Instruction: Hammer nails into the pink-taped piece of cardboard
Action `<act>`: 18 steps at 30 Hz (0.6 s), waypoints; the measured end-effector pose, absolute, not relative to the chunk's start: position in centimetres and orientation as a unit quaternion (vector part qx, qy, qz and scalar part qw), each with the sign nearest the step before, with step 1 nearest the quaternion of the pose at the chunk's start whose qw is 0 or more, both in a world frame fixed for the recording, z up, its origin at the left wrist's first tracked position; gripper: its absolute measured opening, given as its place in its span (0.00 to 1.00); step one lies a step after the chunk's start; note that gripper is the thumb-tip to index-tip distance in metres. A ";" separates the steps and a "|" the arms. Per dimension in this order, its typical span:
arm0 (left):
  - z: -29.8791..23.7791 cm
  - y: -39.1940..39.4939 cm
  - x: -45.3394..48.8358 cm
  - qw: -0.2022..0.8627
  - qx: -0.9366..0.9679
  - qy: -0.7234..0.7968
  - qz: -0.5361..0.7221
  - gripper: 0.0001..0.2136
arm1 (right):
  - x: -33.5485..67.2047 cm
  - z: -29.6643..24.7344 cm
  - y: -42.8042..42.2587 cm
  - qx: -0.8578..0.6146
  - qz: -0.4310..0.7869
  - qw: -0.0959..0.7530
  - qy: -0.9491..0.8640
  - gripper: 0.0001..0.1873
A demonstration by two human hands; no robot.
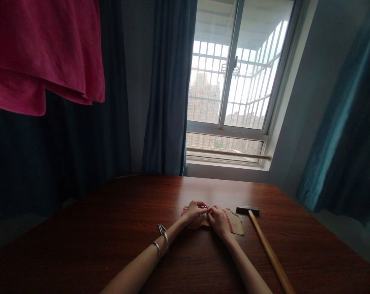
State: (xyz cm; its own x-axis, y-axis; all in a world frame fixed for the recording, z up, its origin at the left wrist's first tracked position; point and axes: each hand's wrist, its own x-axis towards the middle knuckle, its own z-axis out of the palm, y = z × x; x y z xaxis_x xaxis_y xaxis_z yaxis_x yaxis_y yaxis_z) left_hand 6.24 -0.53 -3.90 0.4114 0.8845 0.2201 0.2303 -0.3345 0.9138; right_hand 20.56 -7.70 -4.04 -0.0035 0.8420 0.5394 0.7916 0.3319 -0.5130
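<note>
A flat tan piece (237, 224) with rows of small holes or stitches and a pink-red band lies on the table under my hands. My left hand (196, 210) is over its left part, with thumb and fingertips pinched together. Close against it, my right hand (217, 220) covers the middle of the piece, its fingers also pinched. The fingertips of both hands meet; whatever small thing is between them is too small to make out. A hammer (266, 245) with a dark head and long wooden handle rests to the right of the piece.
Several short dark metal rods (160, 228) lie beside my braceleted left wrist. The brown wooden table (111, 241) reaches towards a barred window (227, 81). Blue curtains (169, 90) hang at both sides, and a pink cloth (47, 53) hangs at upper left.
</note>
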 end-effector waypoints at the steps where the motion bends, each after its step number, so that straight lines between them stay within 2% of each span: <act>1: -4.0 -0.5 6.3 0.423 0.726 0.381 0.386 0.15 | 20.6 -4.0 -7.7 -0.579 0.031 0.405 -0.707 0.09; 9: -4.2 -0.7 6.2 0.396 0.741 0.357 0.407 0.12 | 21.1 -3.3 -7.6 -0.593 0.079 0.404 -0.692 0.08; 12: -4.4 -0.7 6.2 0.381 0.742 0.371 0.409 0.11 | 23.4 -2.2 -8.0 -0.639 0.074 0.384 -0.663 0.10; 15: -4.7 -0.6 6.3 0.370 0.745 0.378 0.407 0.10 | 27.1 -0.8 -9.1 -0.749 -0.001 0.282 -0.600 0.16; 18: -4.9 -0.5 6.3 0.367 0.745 0.378 0.408 0.10 | 30.8 0.4 -10.7 -0.850 -0.026 0.184 -0.493 0.22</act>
State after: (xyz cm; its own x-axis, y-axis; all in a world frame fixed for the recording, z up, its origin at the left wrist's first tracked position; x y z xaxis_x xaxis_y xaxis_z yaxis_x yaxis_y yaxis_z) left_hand 6.26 -0.53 -4.87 0.3809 0.8631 0.3316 0.2631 -0.4450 0.8560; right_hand 30.76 -10.72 0.39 0.5118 0.8289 0.2258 0.8480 -0.4452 -0.2878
